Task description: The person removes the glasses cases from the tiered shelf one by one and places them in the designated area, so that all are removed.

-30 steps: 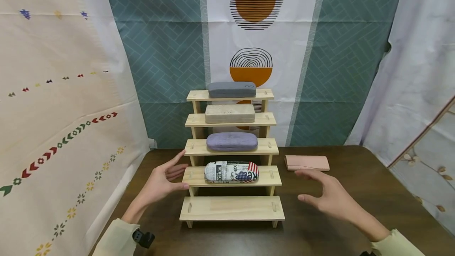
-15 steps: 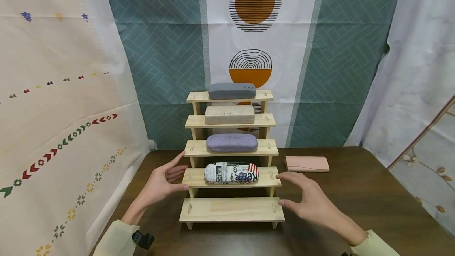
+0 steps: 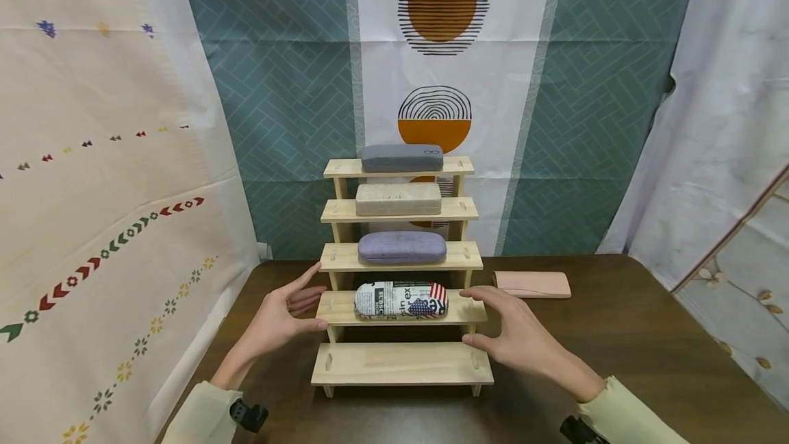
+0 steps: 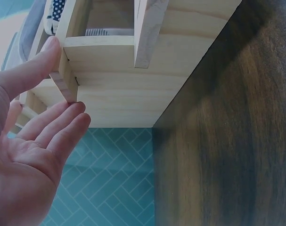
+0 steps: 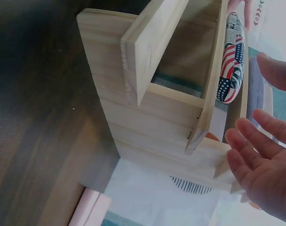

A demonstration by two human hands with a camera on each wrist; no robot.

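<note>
A wooden five-step display rack (image 3: 401, 363) stands mid-table in the head view. Its fourth step down bears a newspaper-and-flag-print glasses case (image 3: 401, 299). My left hand (image 3: 277, 321) is at that step's left end, thumb at the front corner and fingertips at the back one, pinching the board (image 4: 65, 84) in the left wrist view. At the right end, my right hand (image 3: 520, 331) spreads thumb and fingers and holds nothing. Its fingertips overlap the step in the head view, near the printed case (image 5: 231, 61). Above sit purple (image 3: 402, 247), beige (image 3: 398, 199) and grey (image 3: 402, 157) cases.
A pink case (image 3: 533, 284) lies on the dark wooden table (image 3: 616, 334), right of the rack. The lowest step is bare. Patterned cloths (image 3: 283, 101) hang behind and at both sides.
My right hand has moved left from beside the pink case to the rack's right end. The left hand stays at the left end, and the cases have not moved.
</note>
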